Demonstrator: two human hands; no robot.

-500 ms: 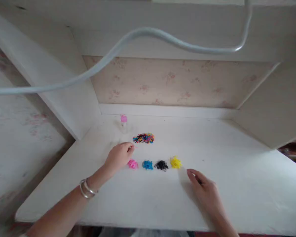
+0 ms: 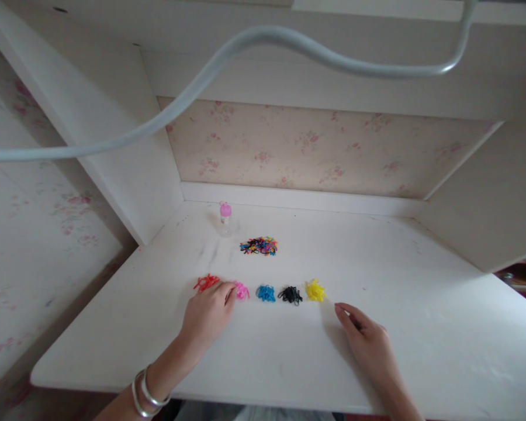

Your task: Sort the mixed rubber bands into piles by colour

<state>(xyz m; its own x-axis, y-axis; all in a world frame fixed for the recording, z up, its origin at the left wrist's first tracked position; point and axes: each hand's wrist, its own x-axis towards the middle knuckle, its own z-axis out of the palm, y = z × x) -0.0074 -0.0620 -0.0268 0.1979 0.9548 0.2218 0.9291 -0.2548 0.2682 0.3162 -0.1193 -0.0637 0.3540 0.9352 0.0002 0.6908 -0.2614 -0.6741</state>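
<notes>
My left hand (image 2: 210, 310) has its fingertips pinched at the left edge of a pink pile of small rubber bands (image 2: 242, 291); whatever is between them is hidden. Just beyond its knuckles lies a red pile of rubber bands (image 2: 206, 282), partly covered by the hand. In a row to the right are a blue pile (image 2: 266, 293), a black pile (image 2: 291, 294) and a yellow pile (image 2: 315, 290). My right hand (image 2: 368, 342) rests right of the yellow pile, thumb and forefinger together, with nothing visible in them. Behind the row sits a mixed-colour heap of bands (image 2: 259, 245).
A small clear bottle with a pink cap (image 2: 225, 219) stands behind the mixed heap, to its left. White panels (image 2: 114, 134) enclose the white tabletop (image 2: 254, 356) at the sides and back. A pale cable (image 2: 263, 36) crosses the upper view.
My left hand has come from beside the mixed heap toward me to the pink pile, uncovering the red pile. A thin pinkish strand at its fingertips no longer shows. My right hand stays put.
</notes>
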